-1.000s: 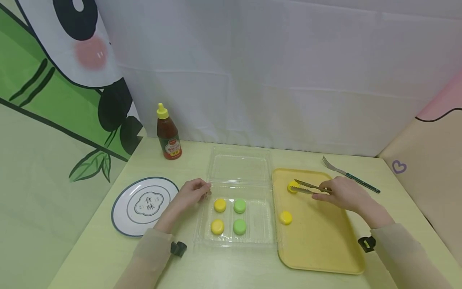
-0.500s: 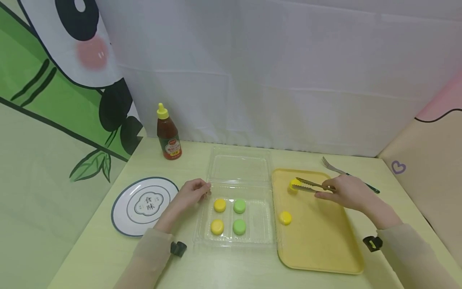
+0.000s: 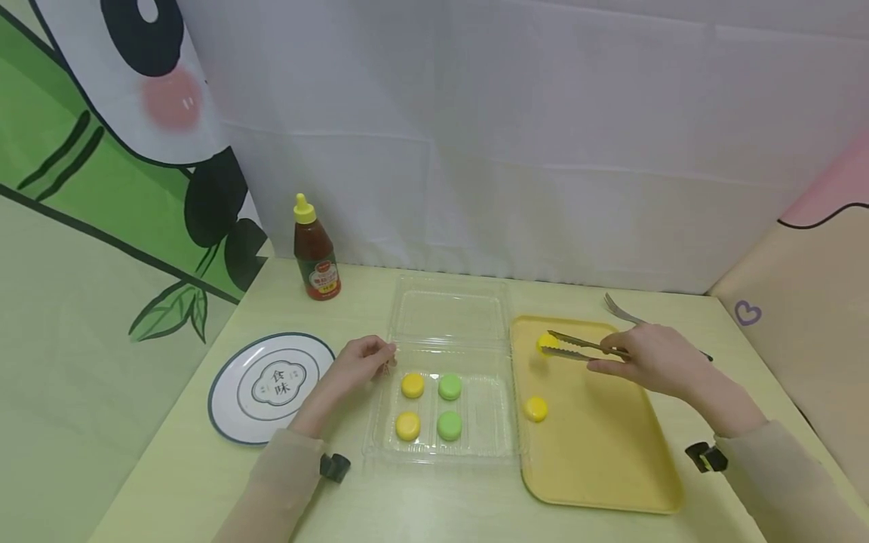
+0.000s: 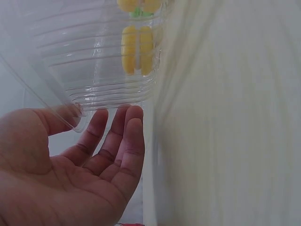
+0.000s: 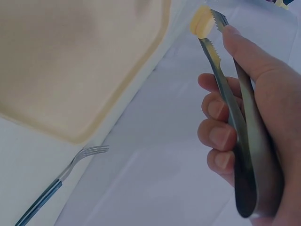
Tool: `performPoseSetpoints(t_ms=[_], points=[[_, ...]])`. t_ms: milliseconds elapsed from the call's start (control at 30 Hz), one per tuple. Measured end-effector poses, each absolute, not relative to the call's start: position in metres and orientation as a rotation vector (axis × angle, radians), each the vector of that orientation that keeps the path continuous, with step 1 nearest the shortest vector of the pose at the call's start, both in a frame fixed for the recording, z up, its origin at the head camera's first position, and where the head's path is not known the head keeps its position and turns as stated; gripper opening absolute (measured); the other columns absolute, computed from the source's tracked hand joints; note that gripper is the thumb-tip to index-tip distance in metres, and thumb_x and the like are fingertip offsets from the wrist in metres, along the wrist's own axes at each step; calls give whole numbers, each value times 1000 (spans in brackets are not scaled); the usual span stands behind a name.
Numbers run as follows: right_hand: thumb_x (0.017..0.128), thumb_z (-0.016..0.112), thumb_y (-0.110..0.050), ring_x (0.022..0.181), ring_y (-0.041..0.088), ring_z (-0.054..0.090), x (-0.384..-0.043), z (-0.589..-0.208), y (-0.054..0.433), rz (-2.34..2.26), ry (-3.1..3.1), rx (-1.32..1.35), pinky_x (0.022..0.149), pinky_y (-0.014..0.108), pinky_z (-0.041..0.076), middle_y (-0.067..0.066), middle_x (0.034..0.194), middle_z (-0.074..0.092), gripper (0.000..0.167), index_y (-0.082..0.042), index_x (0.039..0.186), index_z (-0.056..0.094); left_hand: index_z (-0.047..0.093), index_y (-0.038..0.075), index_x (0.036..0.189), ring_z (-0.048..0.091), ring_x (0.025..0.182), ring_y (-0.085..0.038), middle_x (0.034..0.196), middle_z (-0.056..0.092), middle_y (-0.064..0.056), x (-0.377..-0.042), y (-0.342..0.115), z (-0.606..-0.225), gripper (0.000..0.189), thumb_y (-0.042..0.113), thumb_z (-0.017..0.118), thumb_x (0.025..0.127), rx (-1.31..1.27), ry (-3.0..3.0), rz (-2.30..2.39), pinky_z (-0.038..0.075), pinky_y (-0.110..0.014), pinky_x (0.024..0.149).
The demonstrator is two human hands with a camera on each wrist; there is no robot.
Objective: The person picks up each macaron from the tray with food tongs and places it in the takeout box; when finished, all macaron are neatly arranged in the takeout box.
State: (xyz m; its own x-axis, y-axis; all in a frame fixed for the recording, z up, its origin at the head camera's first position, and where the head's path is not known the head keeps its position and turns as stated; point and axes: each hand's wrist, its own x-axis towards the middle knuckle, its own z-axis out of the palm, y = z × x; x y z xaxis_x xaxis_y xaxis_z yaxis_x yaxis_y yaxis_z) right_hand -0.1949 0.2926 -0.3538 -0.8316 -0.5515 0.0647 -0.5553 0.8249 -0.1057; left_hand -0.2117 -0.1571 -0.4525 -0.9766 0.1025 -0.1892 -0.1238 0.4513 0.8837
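Note:
My right hand (image 3: pixel 648 360) grips a pair of metal tongs (image 5: pixel 242 117), thumb on one arm and curled fingers on the other. At the serrated tips is a yellow macaron (image 5: pixel 202 22), over the far left part of the yellow tray (image 3: pixel 604 460). A second yellow macaron (image 3: pixel 535 409) lies on the tray near its left edge. My left hand (image 3: pixel 360 366) pinches the left rim of a clear plastic container (image 4: pixel 66 52), thumb at the rim and fingers against the side. Inside sit two yellow macarons (image 3: pixel 408 426) and two green macarons (image 3: pixel 449 425), in two columns.
The container's lid (image 3: pixel 451 313) lies folded back behind it. A white plate (image 3: pixel 234 392) with a blue rim is at the left, a sauce bottle (image 3: pixel 317 260) behind it. Beyond the tray lies a fork (image 5: pixel 77 162), partly hidden by my right hand in the head view.
The tongs and the yellow macaron at their tips rise slightly off the tray, shifting right and then back left. My left hand and the container stay in place.

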Motion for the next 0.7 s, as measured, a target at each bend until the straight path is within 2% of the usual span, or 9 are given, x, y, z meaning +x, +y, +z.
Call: performPoseSetpoints(t_ms=[400, 700], points=[[90, 71, -45, 56, -4, 46, -184, -343, 273, 189, -2918, 983, 64, 34, 51, -13, 76, 67, 34, -12, 99, 76, 65, 3, 102, 53, 79, -20, 88, 62, -8, -212, -157, -453, 29, 30, 54, 104, -31, 2489, 1521, 43, -29, 69], [91, 71, -45, 51, -5, 39, -181, -346, 263, 188, -2905, 1006, 59, 24, 46, -19, 66, 57, 32, -14, 97, 74, 65, 3, 101, 53, 78, -20, 87, 62, -8, -212, -158, -453, 28, 29, 54, 104, -18, 2488, 1528, 43, -29, 68]])
